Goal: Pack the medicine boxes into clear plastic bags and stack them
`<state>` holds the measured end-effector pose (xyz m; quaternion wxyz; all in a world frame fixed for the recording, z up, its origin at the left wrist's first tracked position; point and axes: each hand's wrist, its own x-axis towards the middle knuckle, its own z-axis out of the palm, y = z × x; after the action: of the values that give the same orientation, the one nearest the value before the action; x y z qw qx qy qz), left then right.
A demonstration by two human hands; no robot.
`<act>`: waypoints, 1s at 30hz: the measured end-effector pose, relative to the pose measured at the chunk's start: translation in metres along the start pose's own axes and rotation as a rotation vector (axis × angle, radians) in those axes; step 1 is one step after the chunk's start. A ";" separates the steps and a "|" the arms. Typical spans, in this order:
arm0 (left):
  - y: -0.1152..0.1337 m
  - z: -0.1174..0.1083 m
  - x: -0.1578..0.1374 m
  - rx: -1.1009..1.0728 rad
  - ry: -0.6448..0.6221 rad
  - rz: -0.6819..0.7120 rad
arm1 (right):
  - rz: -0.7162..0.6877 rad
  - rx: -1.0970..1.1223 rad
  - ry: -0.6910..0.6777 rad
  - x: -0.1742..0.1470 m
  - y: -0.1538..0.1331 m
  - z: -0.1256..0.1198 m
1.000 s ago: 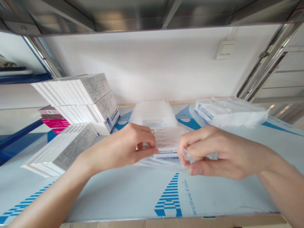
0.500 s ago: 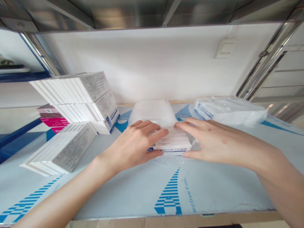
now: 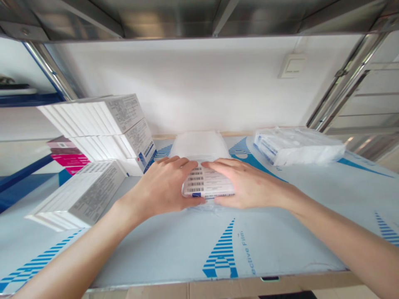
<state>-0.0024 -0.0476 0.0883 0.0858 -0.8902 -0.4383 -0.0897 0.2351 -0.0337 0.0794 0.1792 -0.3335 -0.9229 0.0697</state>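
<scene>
A row of small white boxes (image 3: 215,182) with barcodes and blue print lies in front of me, with clear plastic film around it. At its left end, my left hand (image 3: 168,185) closes on it, fingers over the top and thumb along the front edge. My right hand (image 3: 249,185) grips the right part in the same way, thumb low at the front. Just behind the boxes is a pile of translucent plastic bags (image 3: 201,143); its near part is hidden by my hands and the boxes.
White printed boxes (image 3: 121,128) stand stacked at the left, with a lower row of boxes (image 3: 84,195) before them and pink boxes (image 3: 70,158) behind. A plastic-wrapped pack (image 3: 299,145) lies at the right. A metal shelf (image 3: 174,20) hangs above the film-covered surface (image 3: 156,253).
My right hand has moved left, and its fingers now sit close to my left hand's. My left hand has shifted slightly left. More barcodes on the boxes show between my hands.
</scene>
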 end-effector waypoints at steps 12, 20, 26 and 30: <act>-0.004 -0.004 -0.002 -0.156 -0.035 -0.161 | 0.063 0.167 0.109 -0.011 0.005 -0.021; -0.011 0.009 0.003 -0.370 -0.025 -0.143 | 0.212 0.686 0.209 -0.014 0.030 -0.015; -0.018 0.032 0.005 -0.316 0.108 -0.049 | 0.292 1.055 0.402 -0.010 0.044 -0.005; -0.015 0.039 0.008 -0.104 0.279 0.233 | 0.411 1.198 0.552 0.001 0.049 -0.009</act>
<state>-0.0065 -0.0236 0.0534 0.1096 -0.9171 -0.3109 -0.2241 0.2667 0.0046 0.0756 0.5439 -0.3509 -0.5641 0.5127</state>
